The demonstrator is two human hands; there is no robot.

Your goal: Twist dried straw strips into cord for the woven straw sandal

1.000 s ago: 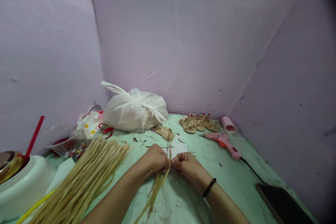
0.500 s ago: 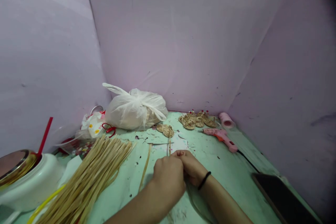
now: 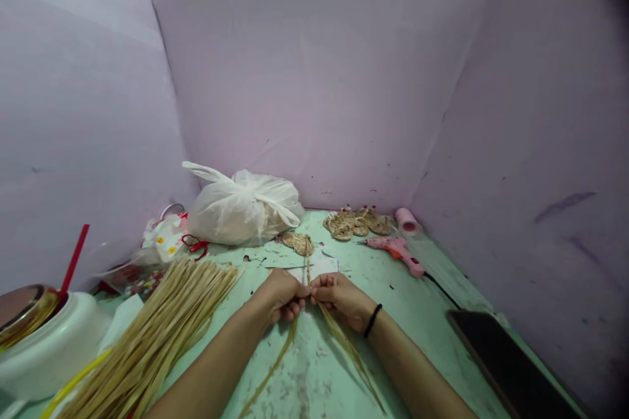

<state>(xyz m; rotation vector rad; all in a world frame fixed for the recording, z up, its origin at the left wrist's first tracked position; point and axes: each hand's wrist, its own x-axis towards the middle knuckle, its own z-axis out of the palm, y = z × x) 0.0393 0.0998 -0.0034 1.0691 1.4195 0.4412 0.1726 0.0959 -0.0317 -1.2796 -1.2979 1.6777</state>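
head view, braid pinched between left hand, right hand

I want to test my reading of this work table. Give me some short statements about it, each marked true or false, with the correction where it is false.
1. The left hand and the right hand both pinch the straw braid. True.
2. The glue gun lies left of the hands. False: it lies to their right, toward the back wall.
3. The plastic bag is knotted shut. True.
4. The black band sits on the left wrist. False: it is on the right wrist.
5. The bundle of straw strips lies left of the hands. True.
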